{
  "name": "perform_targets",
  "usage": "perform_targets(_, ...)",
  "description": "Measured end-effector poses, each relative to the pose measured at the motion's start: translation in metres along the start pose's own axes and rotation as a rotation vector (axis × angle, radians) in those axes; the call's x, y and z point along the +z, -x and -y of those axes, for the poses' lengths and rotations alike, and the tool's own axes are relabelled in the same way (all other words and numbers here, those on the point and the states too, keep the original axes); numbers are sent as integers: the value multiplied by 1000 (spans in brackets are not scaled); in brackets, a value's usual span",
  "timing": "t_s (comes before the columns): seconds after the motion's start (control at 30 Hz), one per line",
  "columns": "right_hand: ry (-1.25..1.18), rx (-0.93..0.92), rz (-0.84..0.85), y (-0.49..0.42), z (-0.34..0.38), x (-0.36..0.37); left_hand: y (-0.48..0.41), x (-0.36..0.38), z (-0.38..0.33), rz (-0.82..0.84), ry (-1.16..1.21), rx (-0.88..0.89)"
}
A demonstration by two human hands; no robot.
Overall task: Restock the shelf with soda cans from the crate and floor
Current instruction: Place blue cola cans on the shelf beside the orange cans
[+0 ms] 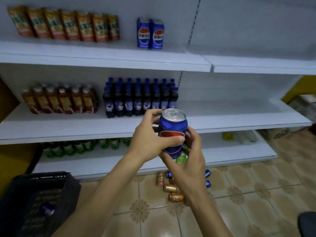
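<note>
A blue soda can with a silver top is held upright in front of the middle shelf. My left hand wraps it from the left, thumb across the logo. From below and the right, my right hand cups it. Two blue cans stand on the top shelf. Several orange and blue cans lie on the tiled floor by the bottom shelf. The black crate sits at lower left with one blue can inside.
Orange drink packs line the top shelf's left side. Tea bottles and dark cola bottles stand on the middle shelf, green bottles on the bottom one. The right halves of the shelves are bare white.
</note>
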State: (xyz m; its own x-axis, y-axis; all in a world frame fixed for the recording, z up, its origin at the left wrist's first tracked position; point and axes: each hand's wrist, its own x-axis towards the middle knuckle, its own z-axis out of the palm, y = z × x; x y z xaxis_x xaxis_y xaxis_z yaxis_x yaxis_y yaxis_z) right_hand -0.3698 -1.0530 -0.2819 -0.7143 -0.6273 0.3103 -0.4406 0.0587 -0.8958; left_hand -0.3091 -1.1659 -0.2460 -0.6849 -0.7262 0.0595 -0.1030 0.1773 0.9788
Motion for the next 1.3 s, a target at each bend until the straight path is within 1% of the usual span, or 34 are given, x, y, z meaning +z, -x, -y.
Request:
perform_targets(0.1,23,-28,-27,-39,-7,-43,-23,42,-25,-31,-40,67)
perform_targets(0.2,50,-75,18,-75,-6,-64,-45,57,-44,-97,-71,127)
perform_targets(0.4,138,-157,0,-137,11,-64,-93,57,-72,-213,-122,209)
perform_targets(0.47,158,-167,9,-160,19,-59,-109,52,-80,-222,-161,225)
perform_targets(0.53,126,-156,29,-185,26,-57,-129,44,-87,-211,-228,254)
perform_targets(0.63,-29,-87,40,-228,31,-58,-165,28,-98,-138,-307,339)
perform_targets(0.67,-57,-72,34,-245,31,-59,-181,21,-98,-123,-370,369)
perform_targets(0.73,-67,-57,25,-287,31,-60,-218,8,-89,-113,-618,393)
perform_targets(0.8,-39,-34,19,-338,30,-57,-256,-2,-74,-59,-935,341)
perform_targets(0.83,-27,-22,25,-365,28,-53,-274,-4,-66,-20,-1056,335)
perform_targets(0.9,-29,12,49,-420,20,-39,-305,-7,-53,53,-1209,393)
perform_targets(0.97,-12,51,58,-469,9,-19,-330,-8,-45,121,-1287,458)
perform_targets(1.03,35,73,65,-515,-2,2,-351,-10,-40,192,-1326,472)
perform_targets(1.17,116,133,90,-599,-24,42,-387,-24,-43,307,-1339,454)
perform_targets(1.3,189,105,98,-659,-50,73,-407,-30,-43,416,-1388,415)
